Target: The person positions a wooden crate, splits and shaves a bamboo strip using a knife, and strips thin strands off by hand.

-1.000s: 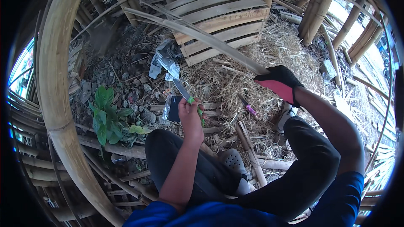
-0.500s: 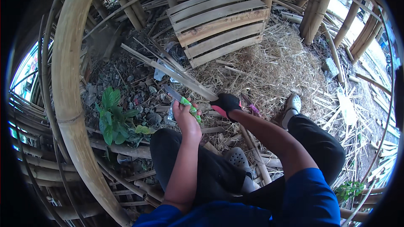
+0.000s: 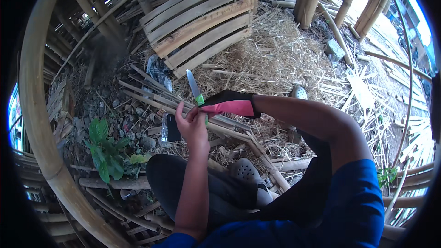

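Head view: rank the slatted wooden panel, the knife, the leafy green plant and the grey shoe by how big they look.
1. slatted wooden panel, clearly largest.
2. leafy green plant.
3. grey shoe and knife, which the left hand holds: these two look alike, and the shoe lies nearer the camera, so I would not rank them.

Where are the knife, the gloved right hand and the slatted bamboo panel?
knife [image 3: 192, 84]: head view, middle of the blade.
right hand [image 3: 228, 104]: head view, back of the black-and-pink glove.
slatted bamboo panel [image 3: 200, 25]: head view, a middle slat.

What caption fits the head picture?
Bare left hand holds a green-handled knife beside the gloved right hand gripping a bamboo strip.
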`<state>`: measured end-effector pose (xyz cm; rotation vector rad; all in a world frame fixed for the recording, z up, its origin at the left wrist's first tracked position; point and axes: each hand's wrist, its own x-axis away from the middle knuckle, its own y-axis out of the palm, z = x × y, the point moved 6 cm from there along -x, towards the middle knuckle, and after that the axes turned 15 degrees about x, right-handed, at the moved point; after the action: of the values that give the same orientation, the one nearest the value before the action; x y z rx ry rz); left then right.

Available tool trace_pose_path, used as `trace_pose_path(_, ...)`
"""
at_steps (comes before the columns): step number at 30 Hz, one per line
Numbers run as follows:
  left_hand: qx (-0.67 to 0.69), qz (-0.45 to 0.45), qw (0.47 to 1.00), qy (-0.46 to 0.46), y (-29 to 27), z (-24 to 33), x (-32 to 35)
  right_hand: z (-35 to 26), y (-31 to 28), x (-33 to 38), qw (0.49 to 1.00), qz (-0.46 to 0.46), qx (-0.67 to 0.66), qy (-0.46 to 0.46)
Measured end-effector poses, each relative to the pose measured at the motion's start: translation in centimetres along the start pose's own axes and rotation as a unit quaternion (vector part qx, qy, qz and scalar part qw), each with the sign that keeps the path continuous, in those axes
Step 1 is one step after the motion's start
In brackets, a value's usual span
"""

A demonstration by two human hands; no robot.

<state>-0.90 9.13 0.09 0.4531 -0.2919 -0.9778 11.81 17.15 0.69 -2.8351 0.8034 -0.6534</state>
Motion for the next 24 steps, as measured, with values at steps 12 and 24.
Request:
trace_pose_path(12,0.072,-0.450,0.890,-0.004,26.0,1.2,8.5,-6.0,-15.3,25.9,0.840,0.509,0.155,-0.104)
trace_pose_path(24,-0.178,-0.477,0.853,-0.112,21.0,-7.0,6.3,44.7,-7.2,34.3,0.607,0.610,-0.453,0.232)
